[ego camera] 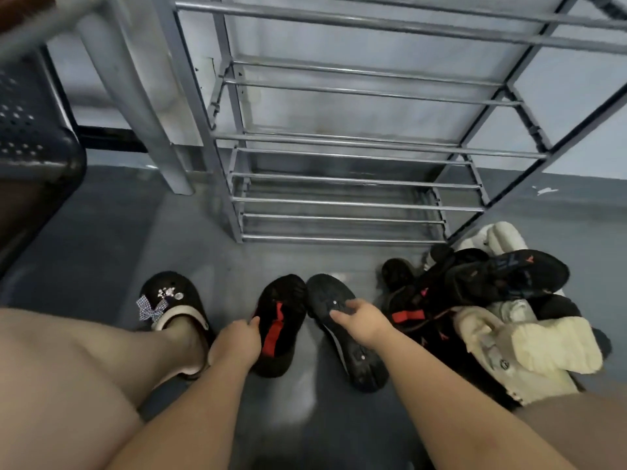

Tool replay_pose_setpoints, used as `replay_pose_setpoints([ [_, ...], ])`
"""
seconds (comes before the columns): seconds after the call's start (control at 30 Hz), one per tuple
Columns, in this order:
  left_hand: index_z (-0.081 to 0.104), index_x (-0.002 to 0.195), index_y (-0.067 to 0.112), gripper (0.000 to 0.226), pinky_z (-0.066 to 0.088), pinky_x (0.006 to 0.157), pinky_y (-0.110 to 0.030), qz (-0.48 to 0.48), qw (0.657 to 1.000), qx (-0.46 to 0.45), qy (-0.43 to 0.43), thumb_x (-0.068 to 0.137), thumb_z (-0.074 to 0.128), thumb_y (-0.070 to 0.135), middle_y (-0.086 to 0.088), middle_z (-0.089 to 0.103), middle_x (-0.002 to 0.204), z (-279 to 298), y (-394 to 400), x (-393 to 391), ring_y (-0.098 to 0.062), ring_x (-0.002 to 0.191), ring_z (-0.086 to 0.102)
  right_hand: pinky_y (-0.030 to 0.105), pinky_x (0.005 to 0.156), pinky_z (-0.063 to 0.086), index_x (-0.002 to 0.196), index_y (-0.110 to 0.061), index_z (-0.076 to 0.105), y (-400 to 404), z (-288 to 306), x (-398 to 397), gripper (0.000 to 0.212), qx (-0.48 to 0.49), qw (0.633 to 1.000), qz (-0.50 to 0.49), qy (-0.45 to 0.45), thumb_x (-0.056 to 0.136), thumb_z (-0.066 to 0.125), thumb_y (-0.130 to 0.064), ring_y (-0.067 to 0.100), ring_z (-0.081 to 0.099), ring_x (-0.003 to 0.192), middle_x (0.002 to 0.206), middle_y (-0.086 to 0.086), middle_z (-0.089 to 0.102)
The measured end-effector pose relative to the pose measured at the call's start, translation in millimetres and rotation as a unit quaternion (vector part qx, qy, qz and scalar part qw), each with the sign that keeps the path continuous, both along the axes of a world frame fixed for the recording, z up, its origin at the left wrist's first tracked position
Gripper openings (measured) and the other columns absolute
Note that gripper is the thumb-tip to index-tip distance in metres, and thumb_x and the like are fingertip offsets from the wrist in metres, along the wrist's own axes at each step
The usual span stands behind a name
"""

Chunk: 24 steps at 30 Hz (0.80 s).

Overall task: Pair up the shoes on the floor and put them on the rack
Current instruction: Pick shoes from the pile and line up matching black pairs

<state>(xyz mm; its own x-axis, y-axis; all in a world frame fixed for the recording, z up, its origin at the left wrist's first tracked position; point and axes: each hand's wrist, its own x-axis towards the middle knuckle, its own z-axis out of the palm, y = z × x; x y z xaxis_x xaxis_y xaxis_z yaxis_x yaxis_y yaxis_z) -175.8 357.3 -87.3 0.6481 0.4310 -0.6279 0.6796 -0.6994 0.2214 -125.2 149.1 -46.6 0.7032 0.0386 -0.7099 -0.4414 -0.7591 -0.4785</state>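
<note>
1. The left hand (237, 340) grips the left edge of a black shoe with a red inner lining (280, 325), thumb over its rim; the shoe's toe points toward the rack.
2. The right hand (361, 322) holds a second black shoe (342, 330) turned sole-up, fingers curled over its edge near the middle. The toes of the two shoes nearly meet; their heels spread apart.
3. The grey metal shoe rack (339, 201) stands just beyond, its tube shelves bare; its lowest front bar lies near the shoe toes with a strip of grey floor (112, 239) between.
4. To the right, touching the rack's right front leg, a heap of shoes (492, 300): black sandals, cream and white pieces, tangled together.
5. On the left, the person's foot wears a black clog with a bow charm (173, 307), just beside the left hand.
6. Open floor lies left of the rack, up to a grey post (135, 96).
</note>
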Motion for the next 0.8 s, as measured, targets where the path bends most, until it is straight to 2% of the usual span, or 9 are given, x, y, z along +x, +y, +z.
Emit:
replay_pose_setpoints([
  [0.1, 0.059, 0.120, 0.005, 0.053, 0.039, 0.094, -0.037, 0.030, 0.999, -0.014, -0.034, 0.102, 0.023, 0.039, -0.019, 0.059, 0.125, 4, -8, 3, -0.034, 0.118, 0.052, 0.042, 0.088, 0.051, 0.146, -0.013, 0.033, 20, 3, -13, 0.072, 0.119, 0.981, -0.104, 0.114, 0.089, 0.057, -0.050, 0.028, 0.054, 0.119, 0.140, 0.009, 0.046],
  [0.17, 0.059, 0.121, 0.006, 0.052, 0.039, 0.094, -0.038, 0.053, 0.997, -0.023, -0.059, 0.102, 0.023, 0.039, -0.019, 0.059, 0.124, 9, -15, 5, -0.034, 0.118, 0.052, 0.044, 0.087, 0.052, 0.144, -0.015, 0.036, 35, 1, -20, 0.070, 0.193, 0.953, -0.143, 0.186, 0.088, 0.056, -0.053, 0.028, 0.056, 0.115, 0.140, 0.009, 0.047],
  [0.27, 0.059, 0.122, 0.010, 0.051, 0.040, 0.093, -0.037, 0.068, 0.993, -0.030, -0.097, 0.101, 0.024, 0.040, -0.016, 0.060, 0.122, 12, -17, 7, -0.033, 0.117, 0.053, 0.042, 0.083, 0.055, 0.139, -0.014, 0.040, 58, -2, -25, 0.063, 0.283, 0.917, -0.197, 0.200, 0.088, 0.061, -0.044, 0.027, 0.063, 0.108, 0.130, 0.009, 0.059],
  [0.4, 0.059, 0.123, 0.009, 0.048, 0.039, 0.093, -0.037, 0.126, 0.983, -0.076, -0.114, 0.101, 0.028, 0.038, -0.017, 0.060, 0.123, 6, -7, 5, -0.033, 0.116, 0.053, 0.033, 0.068, 0.056, 0.135, -0.010, 0.040, 73, -9, -25, 0.051, 0.298, 0.916, -0.216, 0.160, 0.090, 0.064, -0.017, 0.031, 0.063, 0.108, 0.125, 0.014, 0.061],
  [0.57, 0.053, 0.129, 0.003, 0.044, 0.037, 0.092, -0.031, 0.215, 0.959, -0.176, -0.058, 0.101, 0.034, 0.030, -0.021, 0.055, 0.130, -8, 7, 7, -0.033, 0.120, 0.051, 0.023, 0.051, 0.056, 0.118, -0.009, 0.053, 87, -19, -21, 0.029, 0.293, 0.914, -0.206, 0.192, 0.091, 0.062, -0.016, 0.019, 0.064, 0.077, 0.107, 0.013, 0.065],
  [0.67, 0.053, 0.130, 0.002, 0.042, 0.037, 0.094, -0.030, 0.257, 0.943, -0.198, -0.073, 0.101, 0.035, 0.028, -0.020, 0.054, 0.132, -12, 17, 9, -0.032, 0.121, 0.050, 0.027, 0.054, 0.056, 0.126, -0.005, 0.052, 99, -31, -17, 0.038, 0.292, 0.911, -0.210, 0.201, 0.091, 0.062, -0.016, 0.023, 0.064, 0.086, 0.122, 0.018, 0.063],
  [0.8, 0.051, 0.132, 0.005, 0.040, 0.035, 0.100, -0.034, 0.307, 0.926, -0.186, -0.116, 0.101, 0.035, 0.026, -0.019, 0.054, 0.131, -18, 28, 16, -0.033, 0.122, 0.049, 0.029, 0.060, 0.055, 0.133, -0.012, 0.047, 125, -38, -5, 0.044, 0.304, 0.906, -0.217, 0.199, 0.092, 0.061, -0.019, 0.023, 0.062, 0.093, 0.129, 0.014, 0.060],
])
